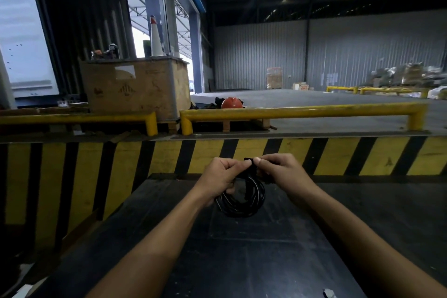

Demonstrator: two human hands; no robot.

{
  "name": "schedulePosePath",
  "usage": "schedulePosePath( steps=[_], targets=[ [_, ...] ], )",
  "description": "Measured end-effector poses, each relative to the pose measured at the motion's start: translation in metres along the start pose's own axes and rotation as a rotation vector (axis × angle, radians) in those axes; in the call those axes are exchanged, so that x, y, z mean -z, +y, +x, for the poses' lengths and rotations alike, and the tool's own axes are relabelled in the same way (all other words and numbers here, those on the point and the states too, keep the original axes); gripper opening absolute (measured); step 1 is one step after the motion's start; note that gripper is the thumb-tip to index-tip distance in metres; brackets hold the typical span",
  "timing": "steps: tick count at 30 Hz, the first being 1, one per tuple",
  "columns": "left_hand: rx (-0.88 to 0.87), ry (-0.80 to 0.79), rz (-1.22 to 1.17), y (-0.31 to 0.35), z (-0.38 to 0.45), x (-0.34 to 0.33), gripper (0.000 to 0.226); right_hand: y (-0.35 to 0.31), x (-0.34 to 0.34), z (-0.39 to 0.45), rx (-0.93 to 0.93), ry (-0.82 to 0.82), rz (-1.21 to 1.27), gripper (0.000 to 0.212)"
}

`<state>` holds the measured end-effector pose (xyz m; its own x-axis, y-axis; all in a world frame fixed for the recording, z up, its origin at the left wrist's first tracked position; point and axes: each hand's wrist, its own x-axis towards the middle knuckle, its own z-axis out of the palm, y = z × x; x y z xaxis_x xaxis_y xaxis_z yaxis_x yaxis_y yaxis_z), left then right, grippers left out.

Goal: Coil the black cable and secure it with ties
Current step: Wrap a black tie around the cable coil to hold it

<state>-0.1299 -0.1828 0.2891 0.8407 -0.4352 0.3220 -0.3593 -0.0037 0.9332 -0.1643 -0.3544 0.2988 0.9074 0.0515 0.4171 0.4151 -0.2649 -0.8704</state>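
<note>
The black cable [242,203] hangs as a round coil of several loops above a dark work surface [242,261]. My left hand [223,175] grips the top left of the coil, fingers closed around the loops. My right hand [283,169] is closed at the coil's top right, its thumb and fingers pinching a short black tie [251,164] that sits over the bundled loops between both hands. The tie's exact wrap is hidden by my fingers.
A yellow-and-black striped dock wall [338,157] rises just behind the surface. Yellow guard rails [302,111] run along its top. A wooden crate [137,87] with a traffic cone stands at the left, and an orange helmet [231,103] lies behind the rail.
</note>
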Motion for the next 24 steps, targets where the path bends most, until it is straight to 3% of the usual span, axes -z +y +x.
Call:
schedulePosePath(
  steps=[5, 9, 11, 14, 24],
  targets=[
    [0.022, -0.001, -0.011, -0.001, 0.003, -0.008, 0.039, 0.003, 0.006, -0.002, -0.104, 0.03, 0.01, 0.025],
    [0.044, 0.106, 0.014, 0.003, 0.007, -0.01, 0.029, -0.009, 0.015, -0.012, 0.235, 0.141, -0.389, 0.019],
    [0.077, 0.157, 0.058, 0.003, 0.011, -0.01, 0.033, -0.017, 0.012, -0.018, 0.383, 0.085, -0.677, 0.015],
    [0.142, 0.206, 0.113, -0.001, 0.019, -0.009, 0.046, -0.014, 0.001, -0.021, 0.409, 0.002, -0.912, 0.021],
    [0.268, 0.301, 0.184, -0.009, 0.024, -0.011, 0.048, 0.001, -0.015, -0.014, 0.35, -0.04, -0.986, 0.036]
  ],
)
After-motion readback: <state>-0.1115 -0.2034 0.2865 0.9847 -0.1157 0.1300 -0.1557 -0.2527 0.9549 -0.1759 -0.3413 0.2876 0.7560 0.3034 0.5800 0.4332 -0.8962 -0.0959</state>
